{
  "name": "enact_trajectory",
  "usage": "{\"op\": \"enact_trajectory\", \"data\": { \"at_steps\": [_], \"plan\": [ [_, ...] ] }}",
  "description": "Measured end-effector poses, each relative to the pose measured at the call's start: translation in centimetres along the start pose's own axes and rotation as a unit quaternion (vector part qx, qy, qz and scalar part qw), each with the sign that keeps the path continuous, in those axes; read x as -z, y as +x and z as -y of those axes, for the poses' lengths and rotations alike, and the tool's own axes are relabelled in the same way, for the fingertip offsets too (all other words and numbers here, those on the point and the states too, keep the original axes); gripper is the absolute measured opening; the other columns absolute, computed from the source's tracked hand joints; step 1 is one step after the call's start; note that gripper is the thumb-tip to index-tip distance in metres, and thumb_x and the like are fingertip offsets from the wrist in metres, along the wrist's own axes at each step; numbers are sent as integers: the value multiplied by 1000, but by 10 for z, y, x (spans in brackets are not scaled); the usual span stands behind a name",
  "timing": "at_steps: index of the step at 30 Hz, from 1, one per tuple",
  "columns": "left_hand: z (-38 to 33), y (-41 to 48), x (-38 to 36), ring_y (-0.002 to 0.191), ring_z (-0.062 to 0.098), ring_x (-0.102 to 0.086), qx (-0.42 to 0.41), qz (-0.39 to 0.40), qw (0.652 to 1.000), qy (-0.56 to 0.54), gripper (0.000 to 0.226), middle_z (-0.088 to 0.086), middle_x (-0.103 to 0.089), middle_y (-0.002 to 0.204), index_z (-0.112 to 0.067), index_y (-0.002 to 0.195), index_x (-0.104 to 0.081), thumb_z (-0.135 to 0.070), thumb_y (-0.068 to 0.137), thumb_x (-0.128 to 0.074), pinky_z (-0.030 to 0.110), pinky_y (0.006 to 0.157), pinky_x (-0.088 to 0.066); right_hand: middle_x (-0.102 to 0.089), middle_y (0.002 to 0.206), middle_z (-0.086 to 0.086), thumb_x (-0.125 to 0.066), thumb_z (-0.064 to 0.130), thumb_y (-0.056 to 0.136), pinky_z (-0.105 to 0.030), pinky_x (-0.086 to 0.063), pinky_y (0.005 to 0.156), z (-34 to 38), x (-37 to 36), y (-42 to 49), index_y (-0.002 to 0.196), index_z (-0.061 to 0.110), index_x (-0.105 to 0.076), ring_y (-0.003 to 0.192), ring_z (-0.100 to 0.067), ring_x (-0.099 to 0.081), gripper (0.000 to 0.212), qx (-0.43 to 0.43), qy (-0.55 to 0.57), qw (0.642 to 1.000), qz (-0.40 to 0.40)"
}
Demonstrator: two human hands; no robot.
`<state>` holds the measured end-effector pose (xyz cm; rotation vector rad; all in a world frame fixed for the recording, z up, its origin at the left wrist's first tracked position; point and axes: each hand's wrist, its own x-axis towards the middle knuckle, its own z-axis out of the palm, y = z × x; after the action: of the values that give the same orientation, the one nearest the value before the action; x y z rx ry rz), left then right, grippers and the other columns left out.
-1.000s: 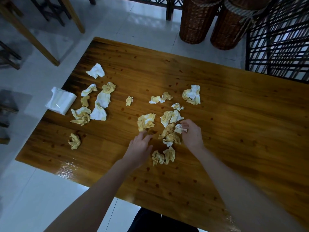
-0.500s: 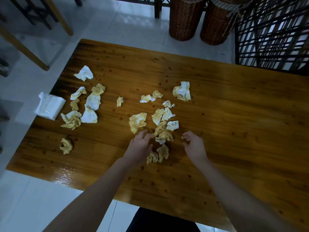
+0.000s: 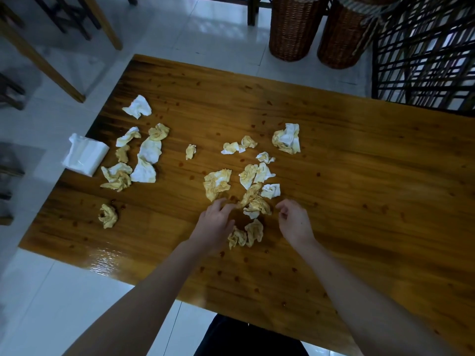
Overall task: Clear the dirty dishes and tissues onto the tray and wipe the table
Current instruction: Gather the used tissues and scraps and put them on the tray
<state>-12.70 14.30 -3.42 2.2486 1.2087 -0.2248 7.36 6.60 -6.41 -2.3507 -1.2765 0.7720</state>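
Right hand [image 3: 295, 223] had drawn back from the crumpled yellow-stained paper tissues [image 3: 255, 202], fingers loosely curled, empty; left hand [image 3: 214, 224] lay spread beside them. All tissues remained scattered on the glossy brown wooden table [image 3: 359, 176]; no tray seen; wiping not begun.

Glossy varnished wood table [image 3: 347, 181] before me, crumpled matt paper tissues [image 3: 217, 183], rough woven wicker baskets [image 3: 293, 29], shiny smooth floor tiles [image 3: 218, 27].

Two wicker baskets [image 3: 294, 27], dark lattice screen [image 3: 424, 55], slanted wooden legs [image 3: 51, 72], pale tiled floor [image 3: 64, 304]
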Motion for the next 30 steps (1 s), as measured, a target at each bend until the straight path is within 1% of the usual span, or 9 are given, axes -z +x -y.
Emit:
{"op": "enact_trajectory", "data": {
  "at_steps": [2,5,7,9,12,15,21,27,30],
  "plan": [
    [0,-1,0,140,29,-28,5,1,1000,-2,48,9,-25,153,-22,144,-35,-24,98,-49,44,113,-28,-58,107,0,-52,-2,89,-21,-49,81,3,-1,0,109,12,-65,89,-8,-55,28,12,-4,1000,10],
    [3,-3,0,140,29,-29,10,-1,1000,-6,48,10,-25,153,-22,143,-36,-24,98,-49,44,113,-28,-60,106,0,-51,-2,88,-19,-47,78,8,-4,1,106,11,-67,88,-8,-54,28,16,-3,1000,19],
    [5,-5,1,138,30,-31,12,-6,1000,-6,48,11,-26,153,-21,143,-36,-24,97,-50,45,113,-30,-61,103,-1,-53,-1,88,-16,-44,75,12,-7,2,103,10,-69,84,-7,-52,24,10,4,1000,24],
    [7,-6,1,138,29,-32,15,-8,1000,-6,49,11,-27,152,-20,143,-36,-24,97,-50,45,113,-30,-57,102,1,-58,3,88,-16,-42,74,15,-9,2,103,10,-68,86,-7,-52,19,2,8,1000,29],
    [9,-8,-1,138,28,-33,18,-13,1000,-3,49,10,-28,152,-19,144,-36,-25,97,-50,43,114,-30,-48,105,5,-66,16,87,-19,-40,79,16,-12,-2,112,12,-63,92,-7,-47,25,-17,6,999,32],
    [10,-8,-2,138,27,-33,22,-12,1000,-8,49,10,-28,151,-19,144,-36,-25,97,-50,42,113,-30,-48,104,5,-69,21,84,-24,-45,86,14,-15,-2,114,11,-62,96,-12,-52,32,-32,12,999,35],
    [12,-10,0,138,27,-33,23,-15,1000,-12,48,10,-28,152,-19,144,-36,-25,98,-49,41,113,-29,-48,92,5,-68,13,85,-22,-40,74,18,-19,-1,100,9,-67,87,-12,-52,15,-30,26,999,20],
    [12,-8,1,137,26,-33,29,-13,999,-16,48,9,-28,151,-18,144,-37,-25,98,-50,40,112,-29,-50,96,0,-61,8,89,-25,-37,71,23,-19,5,91,12,-57,86,-12,-46,5,-38,-1,997,60],
    [11,-8,1,138,25,-32,28,-10,999,-14,49,8,-28,151,-19,144,-36,-25,98,-49,40,113,-29,-50,90,1,-57,6,90,-26,-38,65,24,-19,5,82,14,-51,81,-14,-49,13,-30,-20,997,71]
  ]
}}
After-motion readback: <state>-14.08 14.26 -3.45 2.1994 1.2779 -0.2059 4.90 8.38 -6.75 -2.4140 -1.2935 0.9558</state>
